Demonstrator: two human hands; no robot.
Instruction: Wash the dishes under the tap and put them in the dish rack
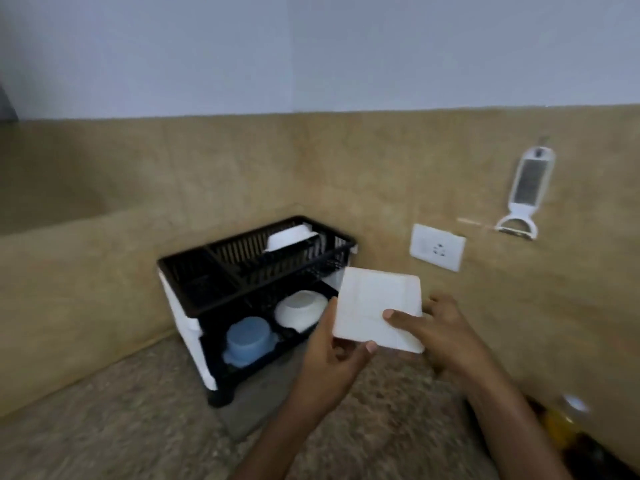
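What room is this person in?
Most likely a kitchen. A dish rack with bowls in it stands on a stone counter, a grater hangs on the wall, and both hands hold a square white plate.

Both bare forearms reached up from the lower edge of the view toward the square white plate [378,308]. The left hand [329,362] gripped the plate's near left corner, its thumb lying along the plate's left edge and a fingertip curled up under the near edge. The right hand [438,329] held the plate's right side, thumb pressed flat on the top face, the other fingers spread behind the plate's right edge.
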